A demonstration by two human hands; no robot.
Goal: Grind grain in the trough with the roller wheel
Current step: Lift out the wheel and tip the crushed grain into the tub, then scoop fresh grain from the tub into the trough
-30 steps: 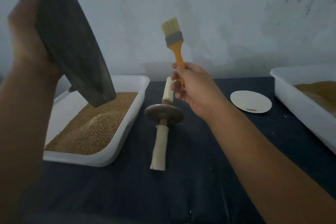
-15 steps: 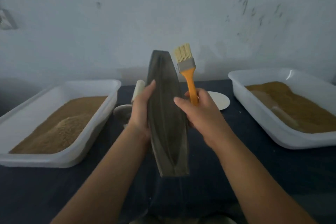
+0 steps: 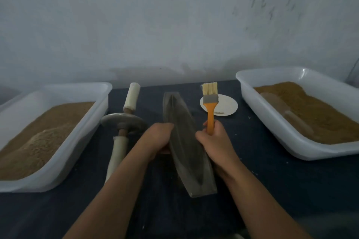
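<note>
Two forearms run in from the near edge over the dark table (image 3: 272, 190), converging on the trough (image 3: 186, 145) at centre. Trough: dark, boat-shaped, lying lengthwise, blunt near end toward the camera, far end pointing at the wall (image 3: 174, 25); can't tell if it sits fully flat. Left hand (image 3: 159, 137) is knuckles-up, fingers curled onto the trough's left rim at mid-length. Right hand (image 3: 211, 141) is against the right rim opposite, fingers wrapped round the orange handle of a brush (image 3: 209, 103), held upright with pale bristles on top. Roller wheel (image 3: 123, 122) lies on the table just left of the trough, untouched: grey stone disc on an axle, white-wrapped grips at both ends, axle roughly parallel to the trough. White left tub (image 3: 77, 141) sits beside it with heaped tan grain (image 3: 48, 132). White right tub (image 3: 275, 122), well apart on the other side, holds darker brown meal (image 3: 314, 114). Small pale disc (image 3: 227, 106) lies flat behind the brush, near the wall.
</note>
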